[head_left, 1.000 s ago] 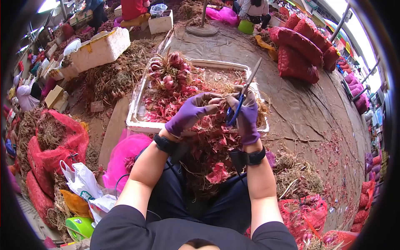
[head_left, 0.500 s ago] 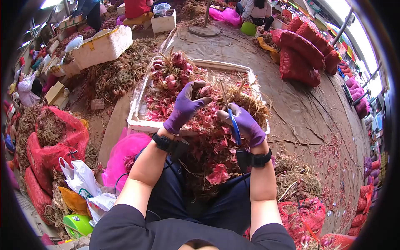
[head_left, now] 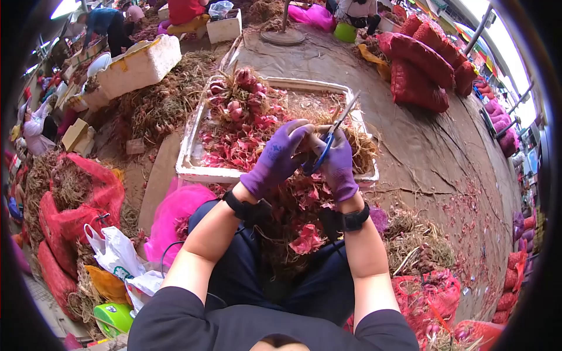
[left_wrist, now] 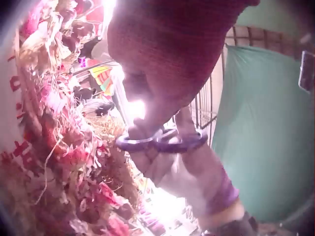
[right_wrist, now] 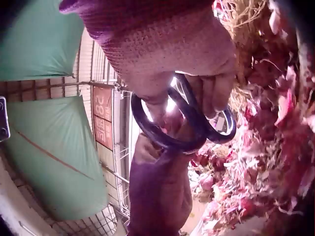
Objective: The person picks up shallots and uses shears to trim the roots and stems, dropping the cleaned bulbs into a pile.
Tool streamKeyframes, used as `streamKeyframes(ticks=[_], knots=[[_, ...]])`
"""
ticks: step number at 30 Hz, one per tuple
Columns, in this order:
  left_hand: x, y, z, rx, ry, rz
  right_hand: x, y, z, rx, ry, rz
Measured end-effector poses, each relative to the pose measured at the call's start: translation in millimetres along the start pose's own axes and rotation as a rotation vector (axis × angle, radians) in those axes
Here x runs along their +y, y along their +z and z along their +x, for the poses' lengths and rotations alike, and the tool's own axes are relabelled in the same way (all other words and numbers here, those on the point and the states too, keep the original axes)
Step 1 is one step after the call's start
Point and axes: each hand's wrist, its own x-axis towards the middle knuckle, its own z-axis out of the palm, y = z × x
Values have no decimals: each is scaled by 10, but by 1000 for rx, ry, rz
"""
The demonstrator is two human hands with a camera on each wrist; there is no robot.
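Both hands wear purple gloves and meet over the near side of a white foam tray [head_left: 202, 174]. My right hand [head_left: 338, 164] holds scissors with blue handles [head_left: 325, 151], fingers through the loops [right_wrist: 189, 146], blades pointing up and away. My left hand [head_left: 280, 157] is curled close against the scissors and pinches a small reddish shallot [right_wrist: 173, 121], mostly hidden by fingers and handles. In the tray, a bunch of shallots [head_left: 236, 110] with dry stalks sits at the far left, red peelings [head_left: 234, 143] around it. Dry roots and stalks [head_left: 363, 146] are heaped at the right.
More peelings [head_left: 305, 238] lie between the knees. Pink netting [head_left: 175, 219] and white plastic bags [head_left: 114, 251] are at the left. Red mesh sacks [head_left: 418, 82] stand far right, another [head_left: 427, 301] near right. A large foam box [head_left: 140, 64] stands back left; people sit farther off.
Half a second ago the hands drew apart, the left moving left and up, the scissors lowering. Now they are together again, with the scissors raised between them.
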Motion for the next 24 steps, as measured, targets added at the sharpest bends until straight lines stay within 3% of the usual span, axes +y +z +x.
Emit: streamKeyframes(ticks=[1,3,4,5,7,9,11,13,15,17,19,23,24], knots=[[56,-11,-5,-6,-2,-4,2,1,-6,5,5,2],[185,-42,-14,5,-633,-839,5,3,11,40,-25,166],[140,-44,14,74,-700,-939,-1,-19,31,44,-60,83],[40,-29,-12,68,-704,-937,-3,-7,22,48,-56,86],[-48,-50,-35,-34,-746,-1211,-54,54,-19,-49,-33,141],[-80,-3,-97,-14,-787,-1228,-18,69,-23,-39,-23,102],[-202,76,-157,161,-708,-1428,-6,107,-20,15,-73,9],[-211,92,-163,204,-707,-1327,84,123,-12,37,-75,-57],[-261,222,-159,273,-655,-1413,163,151,-21,49,28,96],[-224,264,-188,306,-693,-1274,203,141,21,84,52,155],[1,99,-110,96,-356,-56,192,122,31,116,146,368],[-7,47,-67,-26,-635,-245,174,140,24,161,-16,300],[-43,66,-90,-27,-635,-243,109,181,-5,206,-8,322]])
